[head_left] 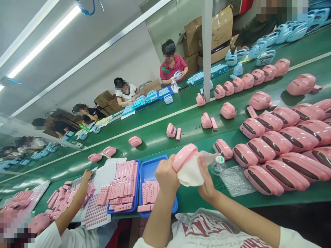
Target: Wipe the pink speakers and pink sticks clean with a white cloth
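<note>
A glossy pink plastic housing [185, 155] is raised above the front edge of the green bench, with my left hand [167, 174] wrapped round its left end. My right hand [205, 179] presses a white cloth [190, 171] against the housing's right side, and the cloth hides part of it. Just right of the cloth stands a small clear bottle [219, 163] with a green and white top. Below and left of my hands, a blue tray [152, 165] holds pink strips.
Rows of pink housings [263, 179] fill the right side, beside a clear plastic bag [239, 181]. A second blue tray [138, 186] of pink strips lies left. A co-worker's arm [73, 206] reaches in there. More pink housings sit on the green belt [155, 137]; people work beyond.
</note>
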Action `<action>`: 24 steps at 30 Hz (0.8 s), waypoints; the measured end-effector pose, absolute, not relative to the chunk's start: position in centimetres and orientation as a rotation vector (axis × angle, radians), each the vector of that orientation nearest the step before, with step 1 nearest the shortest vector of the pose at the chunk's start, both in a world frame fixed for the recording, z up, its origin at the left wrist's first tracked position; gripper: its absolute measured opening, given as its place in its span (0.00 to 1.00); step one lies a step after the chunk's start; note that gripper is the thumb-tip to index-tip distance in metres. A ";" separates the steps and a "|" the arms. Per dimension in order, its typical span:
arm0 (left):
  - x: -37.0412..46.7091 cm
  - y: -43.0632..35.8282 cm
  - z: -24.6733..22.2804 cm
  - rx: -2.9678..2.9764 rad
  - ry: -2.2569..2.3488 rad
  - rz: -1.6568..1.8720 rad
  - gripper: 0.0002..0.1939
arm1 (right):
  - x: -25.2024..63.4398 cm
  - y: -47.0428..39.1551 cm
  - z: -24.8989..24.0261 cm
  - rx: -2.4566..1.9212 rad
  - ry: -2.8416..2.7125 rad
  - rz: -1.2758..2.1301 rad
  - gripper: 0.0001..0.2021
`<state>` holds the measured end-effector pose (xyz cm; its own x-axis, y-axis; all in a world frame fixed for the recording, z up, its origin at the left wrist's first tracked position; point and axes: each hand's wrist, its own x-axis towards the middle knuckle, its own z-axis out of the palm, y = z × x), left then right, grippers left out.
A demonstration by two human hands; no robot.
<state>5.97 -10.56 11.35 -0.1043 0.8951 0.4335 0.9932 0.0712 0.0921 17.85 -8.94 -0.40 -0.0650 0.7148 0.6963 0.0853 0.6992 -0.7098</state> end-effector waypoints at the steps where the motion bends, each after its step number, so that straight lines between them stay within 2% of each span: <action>1: 5.9 -10.7 11.5 -1.914 -2.010 -0.616 0.17 | 17.9 -8.8 -0.1 -0.707 -1.445 0.742 0.27; 6: 5.3 -11.3 12.6 -2.006 -1.668 -0.922 0.21 | 18.3 -7.4 2.1 -0.687 -1.227 1.186 0.28; 11: 3.7 -11.9 13.5 -2.119 -1.641 -0.919 0.25 | 18.3 -6.5 4.5 -0.581 -1.217 1.503 0.36; 14: 1.9 -12.3 13.8 -2.238 -1.773 -0.800 0.25 | 18.2 -6.2 5.9 -0.534 -1.380 1.393 0.35; 19: -1.7 -11.9 13.6 -2.424 -1.948 -0.524 0.17 | 16.5 -7.1 7.2 -0.655 -1.694 1.000 0.20; 21: -3.0 -11.4 12.8 -2.459 -2.012 -0.602 0.16 | 15.0 -7.6 6.9 -0.793 -1.632 0.842 0.21; 24: -4.1 -10.9 10.4 -2.391 -2.210 -1.024 0.17 | 12.5 -7.9 6.0 -0.972 -1.448 0.736 0.25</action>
<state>-4.08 -10.94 10.44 0.0002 0.9711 0.2389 0.8103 -0.1401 0.5691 12.51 -7.91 5.97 0.0301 0.8860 0.4628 0.1479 0.4539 -0.8787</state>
